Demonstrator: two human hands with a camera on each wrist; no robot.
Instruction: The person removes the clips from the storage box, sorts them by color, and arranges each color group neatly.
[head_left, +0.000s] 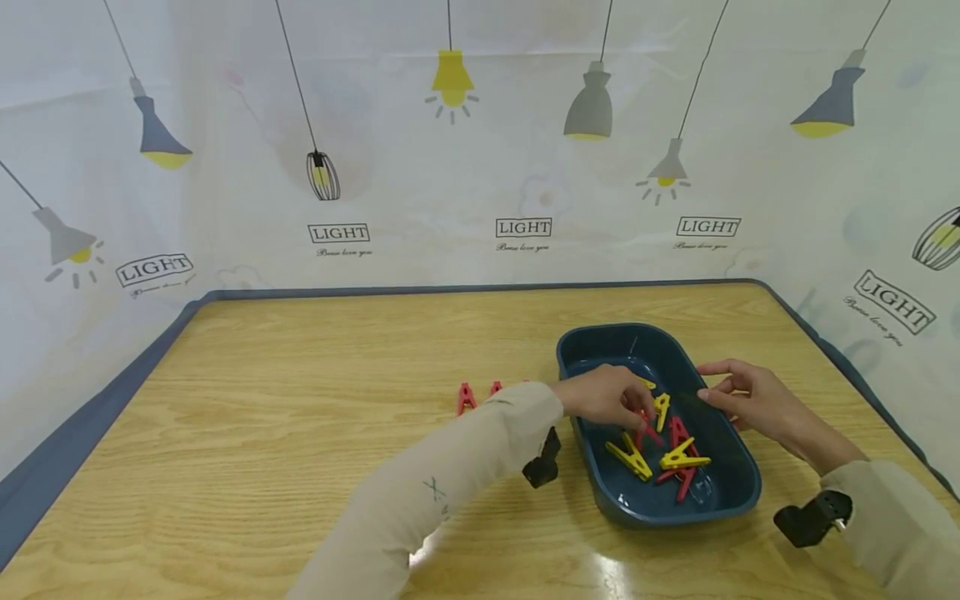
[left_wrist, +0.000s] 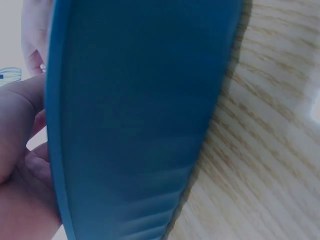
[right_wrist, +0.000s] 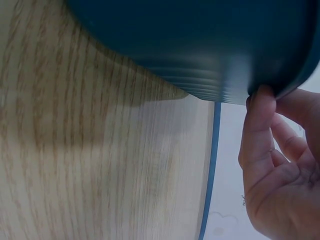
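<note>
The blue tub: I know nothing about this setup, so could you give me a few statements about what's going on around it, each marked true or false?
1. The blue tub holds yellow clips and red clips. True.
2. Every red clip is inside the tub. False: some are on the wooden table.
3. The right grip holds the tub's rim. True.
4. The left grip rests outside the tub. False: it reaches inside.
</note>
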